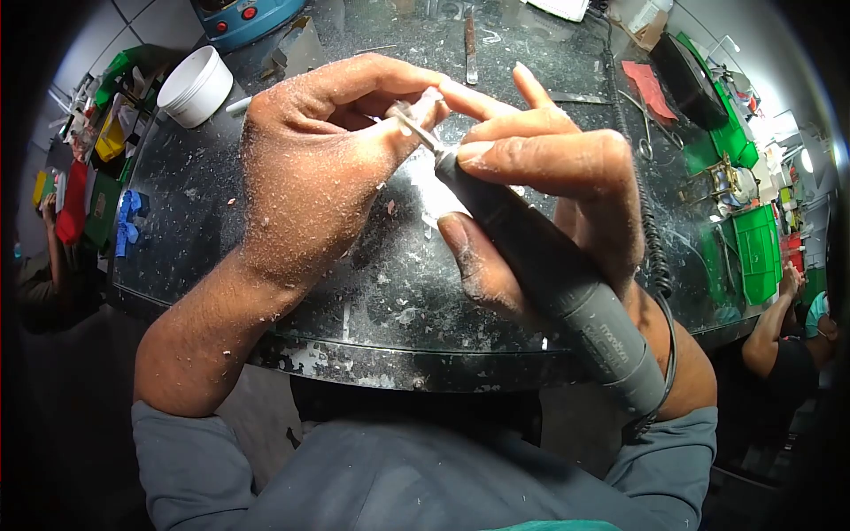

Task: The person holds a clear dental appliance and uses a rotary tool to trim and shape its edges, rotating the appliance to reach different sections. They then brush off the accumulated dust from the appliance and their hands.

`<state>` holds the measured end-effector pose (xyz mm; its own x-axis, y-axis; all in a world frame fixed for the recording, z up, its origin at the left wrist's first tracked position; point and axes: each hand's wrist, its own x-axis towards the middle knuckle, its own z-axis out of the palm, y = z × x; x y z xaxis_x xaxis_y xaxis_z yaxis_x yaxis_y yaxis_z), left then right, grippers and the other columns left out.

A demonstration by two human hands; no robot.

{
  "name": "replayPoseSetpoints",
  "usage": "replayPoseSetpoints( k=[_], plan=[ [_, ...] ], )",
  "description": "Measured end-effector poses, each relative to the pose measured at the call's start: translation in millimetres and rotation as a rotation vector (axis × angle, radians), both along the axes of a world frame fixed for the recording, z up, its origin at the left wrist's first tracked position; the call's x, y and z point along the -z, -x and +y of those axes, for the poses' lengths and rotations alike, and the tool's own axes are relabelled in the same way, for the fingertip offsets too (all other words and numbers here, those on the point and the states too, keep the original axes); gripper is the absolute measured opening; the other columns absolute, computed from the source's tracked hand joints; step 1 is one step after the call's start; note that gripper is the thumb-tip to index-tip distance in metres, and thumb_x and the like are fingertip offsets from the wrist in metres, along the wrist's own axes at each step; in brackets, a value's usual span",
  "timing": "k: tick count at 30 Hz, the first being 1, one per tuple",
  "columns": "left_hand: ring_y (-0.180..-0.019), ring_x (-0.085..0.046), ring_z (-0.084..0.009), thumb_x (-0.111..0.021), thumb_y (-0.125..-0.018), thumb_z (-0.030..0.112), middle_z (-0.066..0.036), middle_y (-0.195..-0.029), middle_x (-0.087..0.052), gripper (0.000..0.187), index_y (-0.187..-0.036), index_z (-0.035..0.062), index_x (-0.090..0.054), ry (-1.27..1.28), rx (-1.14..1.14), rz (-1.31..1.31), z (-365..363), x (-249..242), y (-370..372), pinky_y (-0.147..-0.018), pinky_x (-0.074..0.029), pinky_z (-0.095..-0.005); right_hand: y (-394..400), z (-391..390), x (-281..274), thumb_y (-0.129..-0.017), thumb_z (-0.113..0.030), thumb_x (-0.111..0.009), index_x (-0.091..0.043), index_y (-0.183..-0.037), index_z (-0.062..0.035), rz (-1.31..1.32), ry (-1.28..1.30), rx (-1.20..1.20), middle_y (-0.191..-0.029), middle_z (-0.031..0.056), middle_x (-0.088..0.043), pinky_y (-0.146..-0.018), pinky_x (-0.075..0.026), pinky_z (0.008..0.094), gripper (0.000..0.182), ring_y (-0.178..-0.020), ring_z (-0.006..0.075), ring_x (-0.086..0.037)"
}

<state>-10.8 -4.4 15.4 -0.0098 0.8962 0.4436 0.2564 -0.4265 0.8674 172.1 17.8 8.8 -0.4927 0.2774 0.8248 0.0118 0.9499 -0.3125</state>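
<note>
White dust covers my left hand [310, 150], whose fingers pinch a small whitish piece [431, 97] between thumb and fingertips. My right hand [567, 173] is wrapped round a dark grey rotary handpiece [558, 274], held at a slant with its cable end toward my right forearm. The thin metal bit [416, 126] at the handpiece's tip points up and left, close to the whitish piece. Whether the bit touches the piece cannot be made out. Both hands are above the black, dust-speckled table.
On the table [390, 310] are a white tub [196, 87], a blue machine [248, 22], a knife [471, 49], blue scraps [128, 221], scissors [646, 133] and green bins [757, 252]. A coiled cable [655, 239] runs along the right. Other people's arms show at both sides.
</note>
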Motion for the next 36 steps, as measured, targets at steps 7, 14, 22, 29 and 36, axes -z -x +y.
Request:
replayPoseSetpoints(
  k=[7,14,22,29,36],
  plan=[
    [-0.09,-0.065,-0.0112,-0.067,-0.084,0.0,-0.007,-0.097,-0.069,0.017,-0.101,-0.0009,-0.069,0.04,-0.027,-0.008,0.3,-2.6,-1.4,-0.082,-0.052,-0.0227,0.8,3.0,2.2,-0.069,0.001,-0.073,-0.047,-0.108,-0.0028,0.023,-0.026,-0.041,-0.095,0.0149,-0.063,-0.104,-0.023,0.0659,0.047,-0.102,0.0355,-0.064],
    [-0.09,-0.065,-0.0111,-0.067,-0.083,-0.001,-0.007,-0.097,-0.069,0.018,-0.101,-0.0011,-0.069,-0.006,-0.011,0.004,0.2,0.9,0.4,-0.082,-0.051,-0.0226,0.0,3.5,0.9,-0.069,0.003,-0.071,-0.046,-0.109,-0.0029,0.014,-0.008,-0.05,-0.095,0.0161,-0.063,-0.104,-0.022,0.0658,0.047,-0.103,0.037,-0.064],
    [-0.089,-0.064,-0.0106,-0.067,-0.084,0.0,-0.007,-0.098,-0.069,0.019,-0.102,-0.0013,-0.069,0.014,-0.045,0.027,-0.1,-1.4,-1.3,-0.081,-0.051,-0.0217,-1.2,2.7,0.5,-0.068,0.004,-0.071,-0.046,-0.108,-0.0037,0.002,0.0,-0.065,-0.096,0.0155,-0.063,-0.105,-0.021,0.0663,0.048,-0.105,0.0374,-0.063],
    [-0.089,-0.065,-0.0106,-0.067,-0.083,-0.001,-0.006,-0.096,-0.069,0.019,-0.101,-0.0015,-0.069,-0.028,-0.045,0.053,-1.7,0.3,0.1,-0.081,-0.051,-0.0221,-0.3,2.3,0.9,-0.068,0.004,-0.071,-0.047,-0.108,-0.0035,0.026,0.016,-0.054,-0.097,0.0161,-0.063,-0.104,-0.021,0.0667,0.048,-0.102,0.0361,-0.064],
    [-0.088,-0.065,-0.0108,-0.067,-0.083,-0.001,-0.006,-0.096,-0.069,0.018,-0.101,-0.0008,-0.069,0.021,-0.081,0.043,-1.1,-1.8,-3.0,-0.082,-0.051,-0.0226,1.1,2.8,2.1,-0.069,0.003,-0.072,-0.049,-0.106,-0.0031,0.016,-0.015,-0.053,-0.096,0.016,-0.063,-0.104,-0.021,0.0675,0.044,-0.102,0.0356,-0.064]
  ],
)
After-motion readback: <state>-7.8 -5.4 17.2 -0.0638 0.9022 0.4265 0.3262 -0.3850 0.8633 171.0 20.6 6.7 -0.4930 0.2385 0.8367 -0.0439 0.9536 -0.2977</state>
